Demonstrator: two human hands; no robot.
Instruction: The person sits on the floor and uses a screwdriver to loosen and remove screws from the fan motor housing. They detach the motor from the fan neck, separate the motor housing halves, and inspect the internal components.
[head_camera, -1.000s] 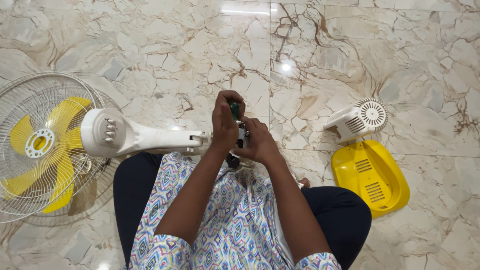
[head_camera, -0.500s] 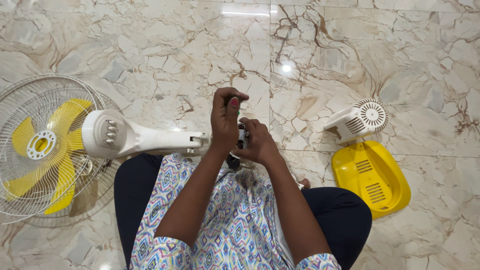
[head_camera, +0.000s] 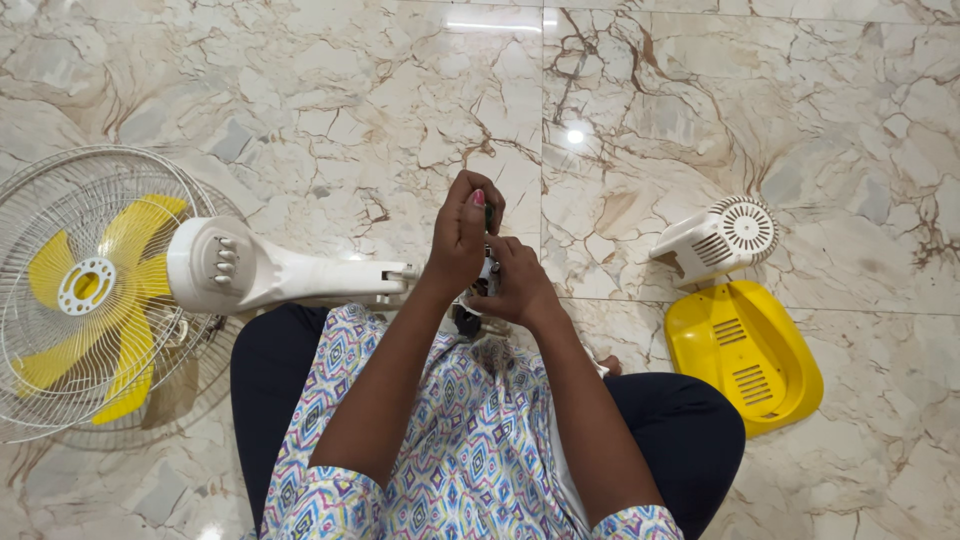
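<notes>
My left hand (head_camera: 462, 238) is closed around the dark handle of a small tool, probably a screwdriver (head_camera: 488, 215), held upright over the end of a white fan stem (head_camera: 320, 278). My right hand (head_camera: 518, 285) grips a small part at that same end of the stem; the part is mostly hidden by my fingers. The stem runs left to the white motor housing (head_camera: 212, 264), which joins a wire cage (head_camera: 60, 200) with yellow blades (head_camera: 130, 232). The fan lies on its side across my lap and the floor.
A white vented cover (head_camera: 722, 238) and a yellow vented base shell (head_camera: 745, 352) lie on the marble floor (head_camera: 330, 110) to my right. My knees in dark trousers (head_camera: 685, 430) frame the bottom of the view.
The view has shifted slightly. My left hand has turned a little on the tool handle; both hands stay at the end of the stem.
</notes>
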